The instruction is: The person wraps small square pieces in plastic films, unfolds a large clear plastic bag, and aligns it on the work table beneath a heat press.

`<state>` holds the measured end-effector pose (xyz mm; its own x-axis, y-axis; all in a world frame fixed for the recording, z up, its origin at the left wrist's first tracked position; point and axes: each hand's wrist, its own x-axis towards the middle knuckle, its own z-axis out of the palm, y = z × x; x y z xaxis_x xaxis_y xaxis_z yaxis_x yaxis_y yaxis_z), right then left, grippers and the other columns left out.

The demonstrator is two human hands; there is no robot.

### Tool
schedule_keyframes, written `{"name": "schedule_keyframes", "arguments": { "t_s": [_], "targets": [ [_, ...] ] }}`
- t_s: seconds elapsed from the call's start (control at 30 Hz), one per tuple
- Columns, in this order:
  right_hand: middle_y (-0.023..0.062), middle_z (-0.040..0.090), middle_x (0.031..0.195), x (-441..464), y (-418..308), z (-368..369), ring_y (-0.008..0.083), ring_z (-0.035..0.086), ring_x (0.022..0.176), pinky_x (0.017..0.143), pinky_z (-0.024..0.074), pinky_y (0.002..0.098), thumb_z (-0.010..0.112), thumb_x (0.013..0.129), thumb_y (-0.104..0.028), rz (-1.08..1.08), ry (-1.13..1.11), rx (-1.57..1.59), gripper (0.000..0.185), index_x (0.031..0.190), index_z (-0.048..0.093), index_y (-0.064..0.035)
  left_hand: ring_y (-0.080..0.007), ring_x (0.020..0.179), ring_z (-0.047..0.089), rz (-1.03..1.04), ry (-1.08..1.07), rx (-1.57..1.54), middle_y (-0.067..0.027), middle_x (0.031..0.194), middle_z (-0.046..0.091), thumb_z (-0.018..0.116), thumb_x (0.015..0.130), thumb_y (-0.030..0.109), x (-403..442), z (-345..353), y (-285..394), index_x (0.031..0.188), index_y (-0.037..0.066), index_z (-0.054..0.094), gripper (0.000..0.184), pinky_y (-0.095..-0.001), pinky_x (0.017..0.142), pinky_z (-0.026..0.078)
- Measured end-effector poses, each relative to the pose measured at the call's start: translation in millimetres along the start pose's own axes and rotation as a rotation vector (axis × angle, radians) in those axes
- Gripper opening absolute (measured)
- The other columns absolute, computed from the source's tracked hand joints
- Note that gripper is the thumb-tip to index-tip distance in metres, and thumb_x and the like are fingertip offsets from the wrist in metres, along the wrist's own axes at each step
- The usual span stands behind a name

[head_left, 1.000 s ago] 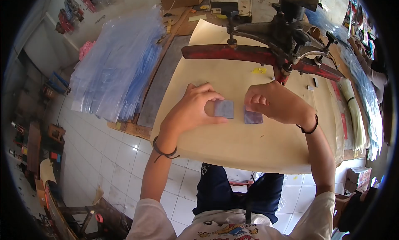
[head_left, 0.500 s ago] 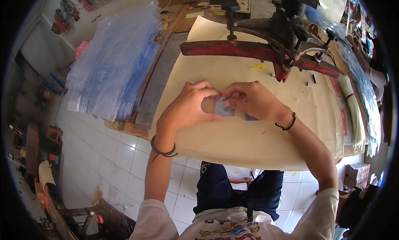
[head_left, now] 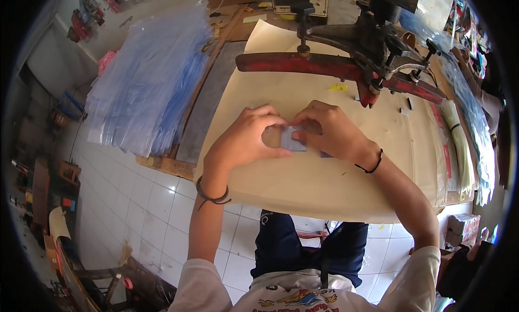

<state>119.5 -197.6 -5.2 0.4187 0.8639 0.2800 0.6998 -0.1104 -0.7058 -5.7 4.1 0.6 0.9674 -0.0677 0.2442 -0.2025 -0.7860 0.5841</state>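
Note:
A small, flat bluish-grey piece (head_left: 292, 139), seemingly plastic, lies on the tan sheet (head_left: 259, 188) between my hands. My left hand (head_left: 246, 136) curves around its left side in a C shape, fingertips at the top edge and thumb at the bottom corner. From the right, my right hand (head_left: 335, 131) pinches the upper right part of the piece between thumb and fingers. Another dark bluish bit (head_left: 325, 154) shows partly under my right hand; the rest of it is hidden.
A press with a red bar (head_left: 303, 63) spans the far side of the sheet. Clear bluish plastic sheets (head_left: 146, 85) are stacked at left. A yellow item (head_left: 338, 87) and small dark pieces (head_left: 404, 111) lie beyond my right hand. A tied pale bundle (head_left: 458, 144) lies at right.
My right hand's fingers have shifted slightly and closed more on the piece's upper right. My left hand stays nearly where it was.

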Motion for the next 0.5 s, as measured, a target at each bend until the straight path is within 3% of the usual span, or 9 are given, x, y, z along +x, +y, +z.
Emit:
{"name": "schedule_keyframes", "arguments": {
  "t_s": [0.17, 0.27, 0.37, 0.47, 0.5],
  "targets": [
    [0.0151, 0.066, 0.096, -1.2, -1.7, -0.7, 0.0218, 0.066, 0.057, 0.059, 0.0562, 0.0335, 0.075, 0.089, -0.017, 0.041, -0.023, 0.041, 0.023, 0.103, 0.071, 0.0018, -0.0225, 0.089, 0.06, 0.004, -0.003, -0.001, -0.0069, 0.1, 0.064, 0.092, 0.067, 0.027, -0.3, 0.5, -1.2, 0.111, 0.001, 0.074, 0.054, -0.0349, 0.079, 0.049],
    [0.0148, 0.067, 0.105, -1.1, -11.1, -6.5, 0.0294, 0.068, 0.092, 0.08, 0.0544, 0.0386, 0.078, 0.086, -0.019, 0.15, -0.085, -0.011, 0.029, 0.109, 0.072, -0.0028, -0.0222, 0.089, 0.061, -0.016, -0.019, -0.021, -0.0066, 0.1, 0.065, 0.092, 0.068, 0.026, 0.3, -0.7, 2.0, 0.111, 0.001, 0.074, 0.053, -0.0346, 0.079, 0.05],
    [0.0153, 0.065, 0.112, -5.3, -0.4, -10.4, 0.031, 0.065, 0.101, 0.084, 0.0542, 0.0388, 0.08, 0.085, -0.023, -0.143, -0.084, -0.141, 0.039, 0.116, 0.07, -0.0022, -0.0217, 0.089, 0.061, 0.008, -0.007, -0.018, -0.0062, 0.1, 0.064, 0.092, 0.068, 0.026, -0.3, 0.6, -0.7, 0.111, 0.001, 0.074, 0.053, -0.0338, 0.078, 0.05],
    [0.0173, 0.065, 0.113, -6.1, -18.9, -19.9, 0.0348, 0.058, 0.117, 0.102, 0.0481, 0.0411, 0.081, 0.081, -0.023, 0.013, -0.197, -0.095, 0.046, 0.119, 0.069, 0.0004, -0.0216, 0.09, 0.061, 0.024, -0.024, -0.031, -0.0062, 0.1, 0.064, 0.092, 0.068, 0.026, 0.2, -1.5, 0.4, 0.114, 0.002, 0.073, 0.056, -0.0336, 0.078, 0.05],
    [0.0175, 0.064, 0.114, -5.8, -20.4, -20.7, 0.0348, 0.059, 0.116, 0.101, 0.0487, 0.0411, 0.081, 0.081, -0.024, 0.016, -0.207, -0.1, 0.047, 0.119, 0.069, 0.0009, -0.0216, 0.09, 0.061, 0.012, -0.025, -0.03, -0.0063, 0.1, 0.064, 0.092, 0.068, 0.027, 0.2, -2.2, 1.1, 0.116, 0.002, 0.072, 0.058, -0.0336, 0.078, 0.05]
  ]
}}
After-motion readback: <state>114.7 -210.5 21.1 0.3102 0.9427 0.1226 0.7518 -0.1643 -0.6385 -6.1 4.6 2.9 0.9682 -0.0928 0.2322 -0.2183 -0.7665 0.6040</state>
